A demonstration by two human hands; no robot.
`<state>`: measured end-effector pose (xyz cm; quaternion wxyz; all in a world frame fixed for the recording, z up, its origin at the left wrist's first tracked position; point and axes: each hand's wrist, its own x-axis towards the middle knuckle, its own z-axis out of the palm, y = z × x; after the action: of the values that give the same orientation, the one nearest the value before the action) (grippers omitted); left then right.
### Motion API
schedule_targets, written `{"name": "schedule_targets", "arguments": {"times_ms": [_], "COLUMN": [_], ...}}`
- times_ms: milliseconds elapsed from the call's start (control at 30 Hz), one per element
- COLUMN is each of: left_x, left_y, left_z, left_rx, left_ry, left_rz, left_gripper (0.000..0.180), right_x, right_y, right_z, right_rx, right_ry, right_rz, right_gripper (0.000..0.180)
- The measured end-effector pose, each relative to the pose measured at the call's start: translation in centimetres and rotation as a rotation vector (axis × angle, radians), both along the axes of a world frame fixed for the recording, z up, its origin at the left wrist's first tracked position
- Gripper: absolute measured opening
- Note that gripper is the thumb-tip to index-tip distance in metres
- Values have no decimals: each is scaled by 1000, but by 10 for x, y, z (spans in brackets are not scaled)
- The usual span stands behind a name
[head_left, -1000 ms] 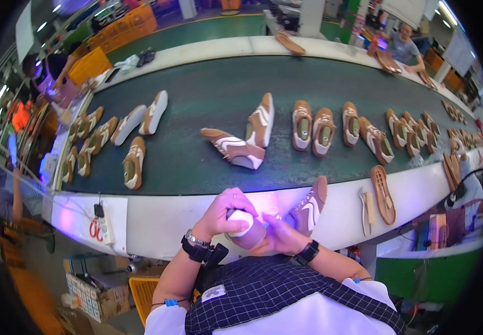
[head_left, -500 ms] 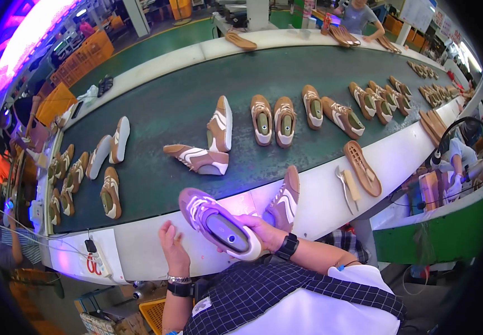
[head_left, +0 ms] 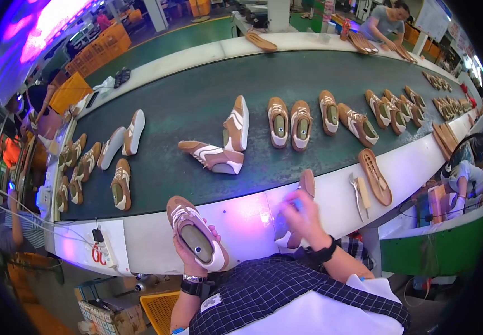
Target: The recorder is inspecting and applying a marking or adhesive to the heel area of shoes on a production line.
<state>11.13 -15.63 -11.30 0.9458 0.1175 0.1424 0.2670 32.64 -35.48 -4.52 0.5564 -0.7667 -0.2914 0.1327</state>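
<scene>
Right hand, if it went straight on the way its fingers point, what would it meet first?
Probably the brown-and-white shoe on the white ledge; the right hand is blurred and overlaps it in view, so depth and contact are unclear.

Open gap over white ledge (head_left: 241, 226) between held shoe (head_left: 196, 234) and right grip (head_left: 304, 216)

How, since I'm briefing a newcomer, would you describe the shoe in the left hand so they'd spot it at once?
Find the long green belt, then the white ledge along its near side. Seen against that ledge is a laced brown and white shoe, olive insole facing up. Unlike the shoes on the belt, it sits in the person's left hand.
</scene>
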Motion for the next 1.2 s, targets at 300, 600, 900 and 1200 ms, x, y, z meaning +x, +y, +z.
{"name": "schedule_targets", "arguments": {"times_ms": [300,600,900,1200], "left_x": [6,8,13,17], "left_y": [5,6,5,-9], "left_z": [-9,-7,9,16], "left_rx": [-20,-34,-59,-72], "left_ry": [174,118,248,263], "left_rz": [223,230,289,329], "left_gripper": [59,51,54,56], "right_x": [58,54,27,12], "right_y": [-52,-41,22,46], "right_z": [-112,-75,-14,-16], "right_rx": [-193,223,676,672], "right_ry": [443,894,1131,1176], "right_rz": [-284,-80,67,-39], "right_gripper": [56,49,48,47]}}
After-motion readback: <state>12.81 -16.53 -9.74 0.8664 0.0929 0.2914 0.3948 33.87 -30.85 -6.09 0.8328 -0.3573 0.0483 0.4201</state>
